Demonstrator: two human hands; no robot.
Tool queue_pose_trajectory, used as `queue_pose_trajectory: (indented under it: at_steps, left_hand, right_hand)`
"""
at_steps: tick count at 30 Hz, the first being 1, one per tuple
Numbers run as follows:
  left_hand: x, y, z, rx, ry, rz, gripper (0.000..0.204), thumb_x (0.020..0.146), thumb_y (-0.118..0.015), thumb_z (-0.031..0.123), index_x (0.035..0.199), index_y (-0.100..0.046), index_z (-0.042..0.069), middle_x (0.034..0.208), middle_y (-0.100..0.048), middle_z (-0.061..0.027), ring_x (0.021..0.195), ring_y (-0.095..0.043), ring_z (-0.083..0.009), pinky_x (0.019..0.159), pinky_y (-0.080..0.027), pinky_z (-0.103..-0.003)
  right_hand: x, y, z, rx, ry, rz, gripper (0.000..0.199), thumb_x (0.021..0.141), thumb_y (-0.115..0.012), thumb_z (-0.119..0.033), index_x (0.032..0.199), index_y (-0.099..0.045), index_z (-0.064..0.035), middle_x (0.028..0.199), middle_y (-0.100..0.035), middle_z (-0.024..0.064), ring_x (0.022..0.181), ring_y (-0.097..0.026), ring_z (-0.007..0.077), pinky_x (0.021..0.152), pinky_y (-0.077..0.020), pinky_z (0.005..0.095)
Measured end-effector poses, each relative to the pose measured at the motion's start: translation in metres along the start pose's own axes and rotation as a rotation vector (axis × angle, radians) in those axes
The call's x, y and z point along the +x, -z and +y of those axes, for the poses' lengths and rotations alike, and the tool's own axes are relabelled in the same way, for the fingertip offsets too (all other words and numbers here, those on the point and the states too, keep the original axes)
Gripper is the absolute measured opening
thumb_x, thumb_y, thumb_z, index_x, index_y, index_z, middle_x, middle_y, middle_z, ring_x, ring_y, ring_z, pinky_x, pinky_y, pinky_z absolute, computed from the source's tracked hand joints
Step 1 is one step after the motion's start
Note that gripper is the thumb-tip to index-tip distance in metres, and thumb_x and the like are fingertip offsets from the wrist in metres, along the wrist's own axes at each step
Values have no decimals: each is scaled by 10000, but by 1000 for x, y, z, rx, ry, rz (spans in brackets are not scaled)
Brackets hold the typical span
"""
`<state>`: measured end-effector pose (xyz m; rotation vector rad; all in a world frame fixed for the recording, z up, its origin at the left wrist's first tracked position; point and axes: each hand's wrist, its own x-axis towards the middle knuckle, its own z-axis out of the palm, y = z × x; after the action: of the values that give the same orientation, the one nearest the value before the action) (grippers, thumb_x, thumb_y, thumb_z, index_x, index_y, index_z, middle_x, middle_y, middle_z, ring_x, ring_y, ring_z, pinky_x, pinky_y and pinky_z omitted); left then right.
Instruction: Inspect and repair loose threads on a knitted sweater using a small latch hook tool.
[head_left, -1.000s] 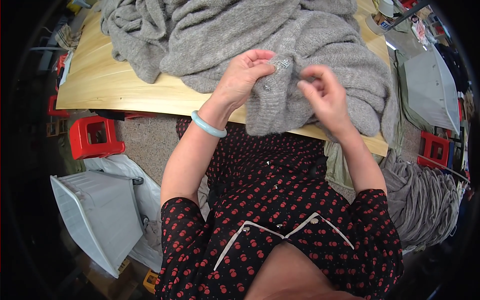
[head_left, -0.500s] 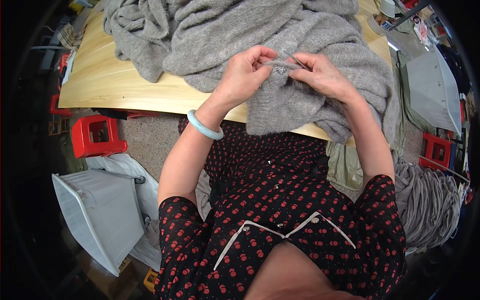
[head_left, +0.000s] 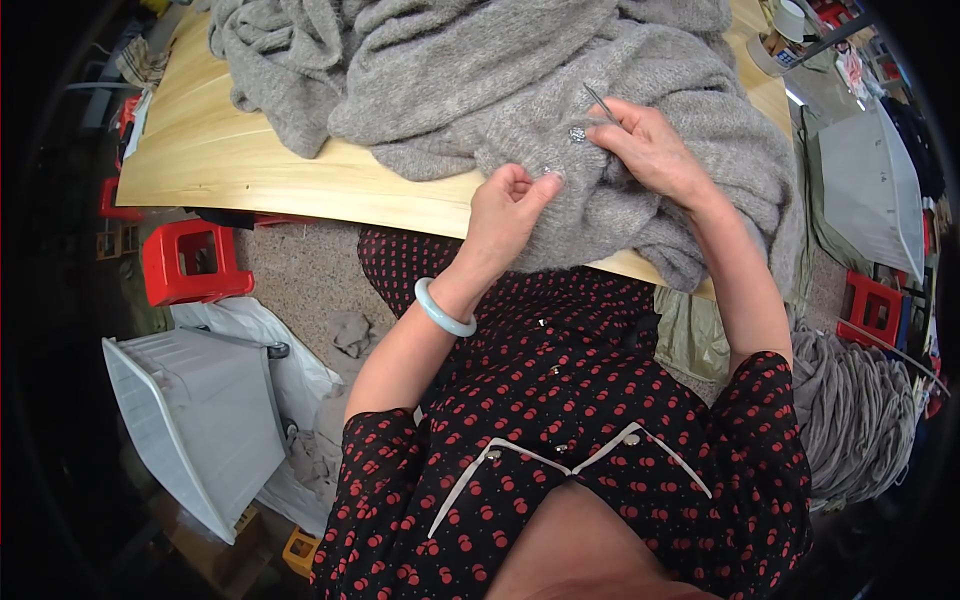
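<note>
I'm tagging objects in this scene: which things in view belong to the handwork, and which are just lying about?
In the handwork:
- fuzzy grey knitted fabric, at the left hand's fingers
- slim dark pointed tool, in the right hand
- round sparkly silvery ornament

Lying about:
- red plastic stool, left
- pale grey plastic bin, lower left

Fuzzy grey knitted fabric point(head_left: 440, 80) lies on the pale wooden table point(head_left: 250, 170), upper centre. A square red plastic stool point(head_left: 162, 268) stands at frame left, above a tapered pale plastic bin point(head_left: 225, 420), lower left; a pleated grey cloth bundle point(head_left: 855, 420) lies lower right.
</note>
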<state>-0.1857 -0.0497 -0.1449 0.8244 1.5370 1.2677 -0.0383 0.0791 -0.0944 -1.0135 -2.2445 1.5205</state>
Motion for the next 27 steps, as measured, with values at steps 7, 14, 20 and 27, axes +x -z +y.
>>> queue_pose_trajectory:
  at_steps: [7, 14, 20, 27]
  left_hand:
    - [4, 9, 11, -325, -126, 44, 108, 865, -531, 112, 896, -497, 15, 776, -526, 7, 686, -453, -33, 608, -377, -179]
    - [-12, 28, 58, -284, -486, 168, 64, 896, -464, 62, 939, -448, 17, 792, -463, 25, 716, -405, -25, 630, -352, -164]
    - [6, 64, 32, -296, -368, 204, 77, 901, -466, 91, 928, -463, 19, 794, -488, 19, 715, -422, -27, 653, -363, -168]
    - [25, 75, -3, 37, -169, 188, 84, 854, -535, 90, 870, -509, 12, 792, -523, -22, 700, -471, -64, 622, -404, -212]
  right_hand:
    - [-7, -2, -8, 31, 38, -28, 178, 827, -526, -163, 891, -563, -1, 756, -517, -54, 721, -427, 33, 646, -373, 198]
    - [-23, -3, -37, 47, 151, -126, 165, 800, -570, -130, 895, -546, 3, 731, -493, -44, 682, -419, 36, 610, -373, 205]
    - [-25, 14, -8, -224, 61, -43, 144, 770, -589, -109, 846, -537, 1, 703, -463, -37, 662, -403, 33, 599, -367, 206]
    - [-25, 9, -4, -190, 103, -32, 256, 757, -622, -225, 836, -575, 13, 640, -545, 80, 591, -440, 93, 558, -389, 282]
